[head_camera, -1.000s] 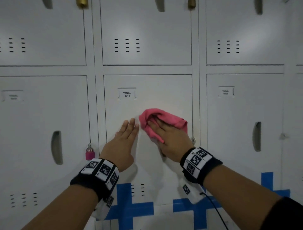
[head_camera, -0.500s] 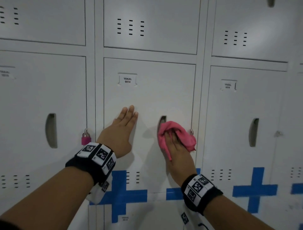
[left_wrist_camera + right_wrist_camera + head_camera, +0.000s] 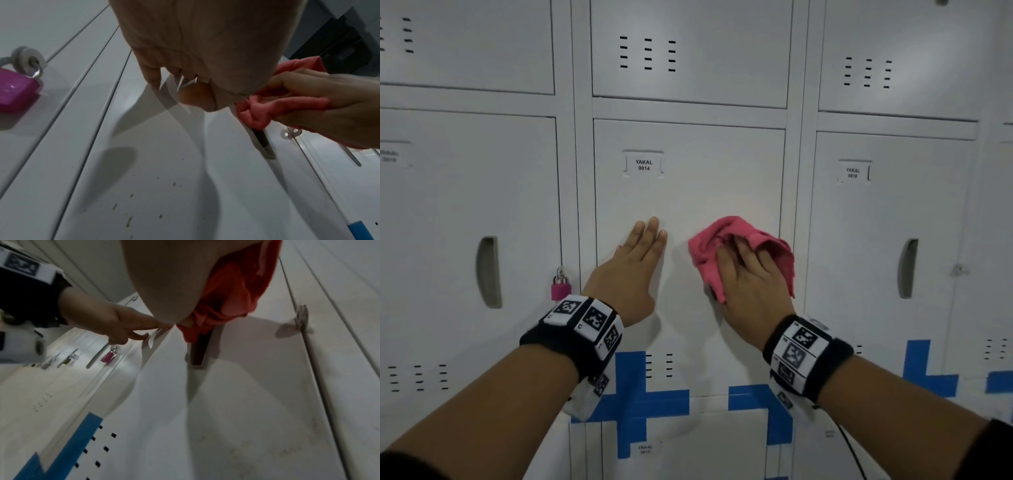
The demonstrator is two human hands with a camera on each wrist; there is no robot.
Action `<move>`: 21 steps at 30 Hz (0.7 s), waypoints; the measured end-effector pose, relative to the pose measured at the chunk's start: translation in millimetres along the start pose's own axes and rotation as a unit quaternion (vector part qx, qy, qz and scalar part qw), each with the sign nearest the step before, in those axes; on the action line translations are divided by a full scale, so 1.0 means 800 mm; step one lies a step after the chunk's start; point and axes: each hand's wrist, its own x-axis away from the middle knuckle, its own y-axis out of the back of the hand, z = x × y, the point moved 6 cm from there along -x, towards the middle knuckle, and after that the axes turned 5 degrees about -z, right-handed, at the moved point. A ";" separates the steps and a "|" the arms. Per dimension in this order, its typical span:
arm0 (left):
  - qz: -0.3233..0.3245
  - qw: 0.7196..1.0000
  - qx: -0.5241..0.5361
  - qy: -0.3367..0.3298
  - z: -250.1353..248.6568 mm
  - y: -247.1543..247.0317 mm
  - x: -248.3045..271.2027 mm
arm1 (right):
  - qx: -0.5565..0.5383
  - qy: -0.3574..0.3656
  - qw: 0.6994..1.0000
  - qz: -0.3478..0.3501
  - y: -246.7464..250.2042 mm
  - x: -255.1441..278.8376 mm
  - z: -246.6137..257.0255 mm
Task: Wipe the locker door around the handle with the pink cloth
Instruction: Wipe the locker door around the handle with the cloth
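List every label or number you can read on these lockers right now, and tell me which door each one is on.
"YAKAL 0014": label on the locker door being wiped.
"YAKAL", with a number that looks like 0010 but is too blurred to be sure: label on the door to the right.
Label on the left door: too blurred to read.
Label on the lower door: too blurred to read.
Wristband markers: square codes, not text.
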 end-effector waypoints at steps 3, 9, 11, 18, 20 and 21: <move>0.002 1.000 -0.001 -0.001 0.001 -0.003 0.000 | 0.024 0.029 0.999 0.018 0.012 0.002 -0.001; 0.001 1.000 -0.002 0.006 0.001 -0.005 0.000 | 0.110 0.077 0.991 0.032 0.019 0.000 0.011; 0.006 1.000 -0.006 0.006 -0.001 -0.004 -0.001 | 0.138 0.093 0.985 0.047 0.026 -0.011 0.020; 0.008 1.000 -0.009 0.005 0.002 -0.007 -0.002 | 0.079 0.138 0.975 0.153 0.008 0.004 0.036; 0.006 1.000 -0.008 0.005 0.002 -0.007 -0.002 | 0.036 0.123 0.976 0.175 0.003 0.006 0.037; 0.006 1.000 -0.010 0.004 0.001 -0.006 -0.002 | 0.016 0.118 0.975 0.185 0.001 0.002 0.038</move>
